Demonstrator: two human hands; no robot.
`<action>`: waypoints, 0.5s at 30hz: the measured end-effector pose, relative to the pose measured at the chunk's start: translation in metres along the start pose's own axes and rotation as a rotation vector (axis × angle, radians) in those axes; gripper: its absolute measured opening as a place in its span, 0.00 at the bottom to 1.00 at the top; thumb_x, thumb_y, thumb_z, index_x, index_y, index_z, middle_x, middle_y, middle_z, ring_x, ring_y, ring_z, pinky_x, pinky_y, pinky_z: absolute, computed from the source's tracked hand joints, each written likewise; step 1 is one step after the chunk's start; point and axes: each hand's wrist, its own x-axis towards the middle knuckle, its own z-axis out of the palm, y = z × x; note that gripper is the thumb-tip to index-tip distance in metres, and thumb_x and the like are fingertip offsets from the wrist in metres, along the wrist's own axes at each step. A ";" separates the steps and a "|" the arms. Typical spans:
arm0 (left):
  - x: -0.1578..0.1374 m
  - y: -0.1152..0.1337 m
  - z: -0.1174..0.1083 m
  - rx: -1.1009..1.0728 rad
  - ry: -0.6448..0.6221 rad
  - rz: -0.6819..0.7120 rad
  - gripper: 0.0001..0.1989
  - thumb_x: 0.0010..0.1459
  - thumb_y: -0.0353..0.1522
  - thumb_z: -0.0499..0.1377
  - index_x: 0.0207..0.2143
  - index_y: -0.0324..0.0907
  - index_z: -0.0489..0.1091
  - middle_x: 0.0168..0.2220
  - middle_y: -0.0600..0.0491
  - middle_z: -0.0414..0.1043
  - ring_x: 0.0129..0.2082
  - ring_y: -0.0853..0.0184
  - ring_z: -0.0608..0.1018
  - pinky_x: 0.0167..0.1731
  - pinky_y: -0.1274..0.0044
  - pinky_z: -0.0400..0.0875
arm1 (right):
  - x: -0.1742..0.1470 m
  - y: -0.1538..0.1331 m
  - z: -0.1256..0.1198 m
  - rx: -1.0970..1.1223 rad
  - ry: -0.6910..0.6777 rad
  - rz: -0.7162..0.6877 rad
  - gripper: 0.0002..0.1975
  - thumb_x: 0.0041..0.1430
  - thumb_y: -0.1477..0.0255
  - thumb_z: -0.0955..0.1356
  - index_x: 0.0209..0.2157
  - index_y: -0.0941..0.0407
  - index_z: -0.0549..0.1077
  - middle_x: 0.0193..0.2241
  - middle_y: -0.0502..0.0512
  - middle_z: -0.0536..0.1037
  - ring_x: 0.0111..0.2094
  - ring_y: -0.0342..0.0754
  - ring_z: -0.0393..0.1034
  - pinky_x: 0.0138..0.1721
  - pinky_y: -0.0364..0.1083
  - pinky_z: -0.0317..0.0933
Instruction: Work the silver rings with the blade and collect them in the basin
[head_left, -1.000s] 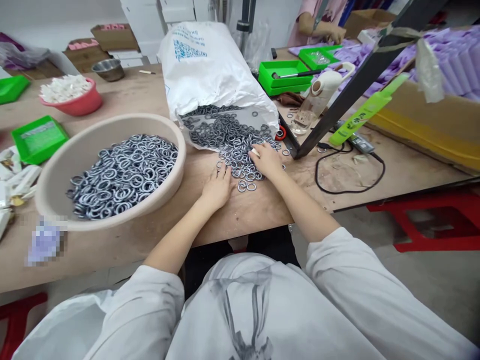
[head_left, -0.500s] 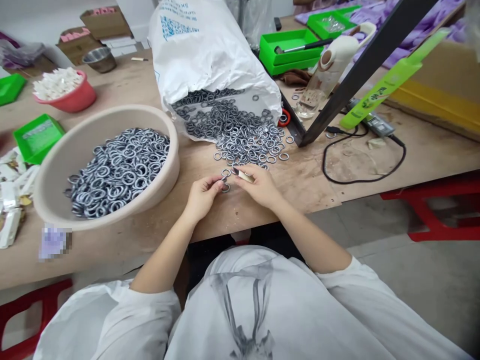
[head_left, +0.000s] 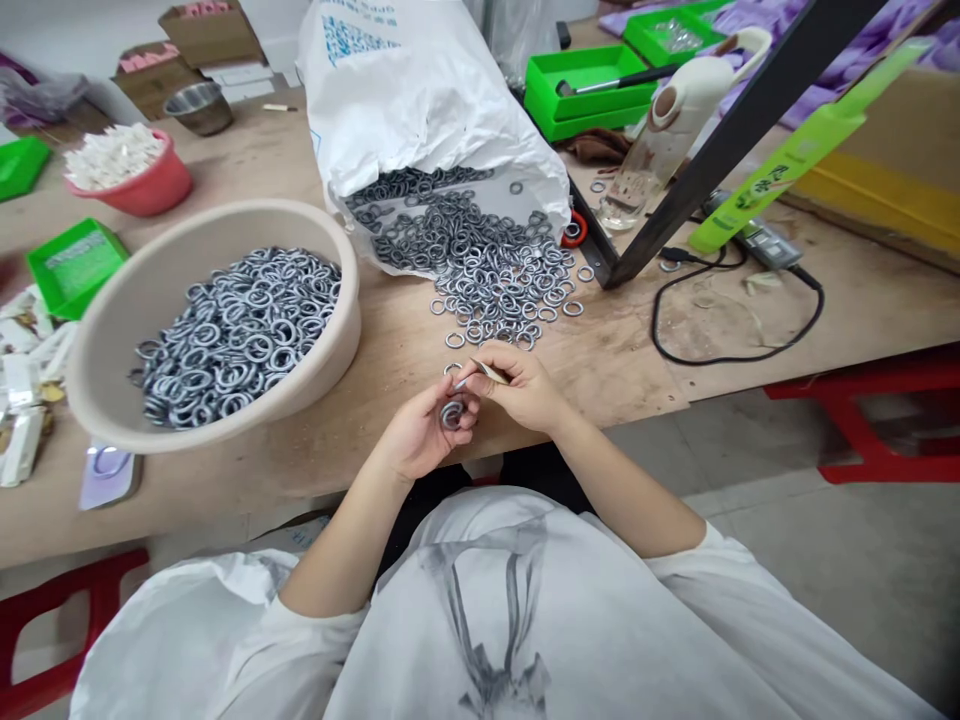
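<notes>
My left hand (head_left: 429,430) is turned partly palm-up near the table's front edge, its fingers curled round a few grey rings (head_left: 451,414). Touching it from the right is my right hand (head_left: 519,386), which pinches a small knife-like tool with a pale handle (head_left: 492,373). The tool's tip lies at the left fingertips and is partly hidden. One loose ring (head_left: 452,369) shows just beyond the fingers. Behind the hands, a pile of grey rings (head_left: 517,290) spills from a white sack (head_left: 427,100) lying on its side.
A large beige basin (head_left: 349,300) of grey rings stands at left, beside a phone (head_left: 109,478). A slanted black metal bar (head_left: 697,170), a bottle (head_left: 634,170), a yellow-green tube (head_left: 780,170) and a black cable (head_left: 720,360) occupy the right. Green trays (head_left: 540,95) stand behind.
Both hands have come slightly nearer my body. My left hand has rolled palm-up with rings in its curled fingers, and the right hand's tool has moved against the left fingertips.
</notes>
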 end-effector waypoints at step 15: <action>-0.014 -0.016 0.019 0.047 0.168 0.247 0.19 0.49 0.41 0.69 0.26 0.40 0.62 0.20 0.61 0.56 0.18 0.78 0.59 0.16 0.86 0.52 | -0.020 -0.024 0.010 -0.494 -0.018 -0.029 0.19 0.67 0.55 0.62 0.29 0.54 0.71 0.25 0.51 0.73 0.28 0.44 0.65 0.31 0.44 0.54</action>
